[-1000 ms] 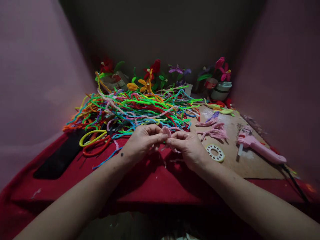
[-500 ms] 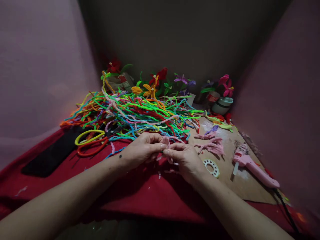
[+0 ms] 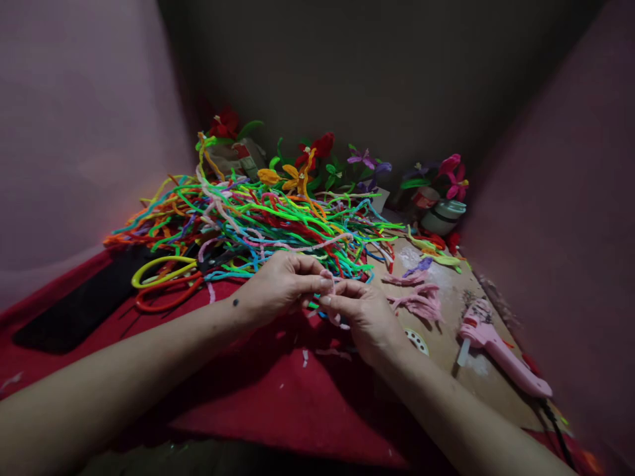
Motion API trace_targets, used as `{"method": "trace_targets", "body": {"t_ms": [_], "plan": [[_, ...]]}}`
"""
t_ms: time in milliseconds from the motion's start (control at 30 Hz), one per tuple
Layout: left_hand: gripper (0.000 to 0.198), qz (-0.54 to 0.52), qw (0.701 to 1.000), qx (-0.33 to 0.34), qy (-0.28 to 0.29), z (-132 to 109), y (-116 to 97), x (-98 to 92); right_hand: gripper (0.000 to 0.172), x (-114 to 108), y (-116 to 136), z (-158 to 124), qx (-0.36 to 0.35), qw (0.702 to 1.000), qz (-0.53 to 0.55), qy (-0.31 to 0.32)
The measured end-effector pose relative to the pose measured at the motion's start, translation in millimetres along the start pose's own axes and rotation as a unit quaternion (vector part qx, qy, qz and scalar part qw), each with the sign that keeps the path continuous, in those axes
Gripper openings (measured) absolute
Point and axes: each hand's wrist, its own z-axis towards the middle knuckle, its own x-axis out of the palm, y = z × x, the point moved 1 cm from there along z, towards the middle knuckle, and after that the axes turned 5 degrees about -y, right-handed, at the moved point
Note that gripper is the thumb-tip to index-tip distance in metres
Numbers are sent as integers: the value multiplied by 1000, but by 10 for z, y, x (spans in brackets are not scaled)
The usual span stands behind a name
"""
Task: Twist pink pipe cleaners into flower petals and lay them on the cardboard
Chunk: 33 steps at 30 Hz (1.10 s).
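A short pink pipe cleaner [image 3: 328, 280], bent into a loop, is pinched between the fingertips of both hands. My left hand [image 3: 288, 284] grips it from the left, thumb and forefinger closed at its upper part. From the right, my right hand [image 3: 364, 314] holds its lower part, fingers also closed, with the pink tail hanging below. Just behind the hands spreads a big heap of pipe cleaners [image 3: 278, 221] in many colours. Several pink bent pieces [image 3: 419, 301] lie on cardboard [image 3: 441, 370] right of my right hand.
Scissors [image 3: 166, 304] with yellow and red handles and a black flat object [image 3: 74, 304] lie left. A pink glue gun [image 3: 503, 350] and white holed ring [image 3: 415, 341] rest on the right. Pipe-cleaner flowers [image 3: 362, 158] and a jar [image 3: 445, 215] stand behind. Red cloth [image 3: 278, 396] covers the table.
The view has shifted and tilted a little. Both hands have kept hold of the pink pipe cleaner, whose upper loop now looks smaller and lower between the fingertips.
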Motion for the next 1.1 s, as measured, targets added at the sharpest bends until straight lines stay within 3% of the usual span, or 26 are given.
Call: {"method": "trace_targets", "body": {"t_ms": [233,367,467,567,600,667,767,800,833,900,967,1000,1100], "plan": [[17,-54,998,-15,0,49,195,65,16,-52,-46,-20,74,994,78,12],[21,-91,996,-6,21,46,281,53,17,-67,-37,-22,65,993,99,-8],[24,-43,997,-25,61,39,276,34,20,-87,-15,-9,51,989,127,-51],[24,74,993,-20,92,17,253,50,23,-102,-29,-5,57,988,127,-72],[23,118,990,15,80,5,252,61,24,-104,-43,-8,57,989,118,-73],[21,224,963,150,21,-26,266,84,24,-102,-82,-21,48,992,93,-68],[20,360,856,364,-73,-94,314,112,21,-77,-126,-40,35,996,62,-61],[19,375,833,397,-91,-112,324,115,20,-63,-127,-42,34,996,64,-58],[18,368,832,403,-105,-122,323,113,20,-47,-118,-40,32,995,74,-55],[16,287,886,342,-126,-120,294,97,20,-17,-74,-23,30,992,114,-50],[17,135,958,220,-127,-94,258,81,20,2,-14,6,32,985,161,-49],[19,53,980,156,-115,-76,249,79,20,3,12,21,36,981,184,-56],[24,-110,993,29,-31,-21,274,105,21,-16,47,54,55,966,239,-78]]}}
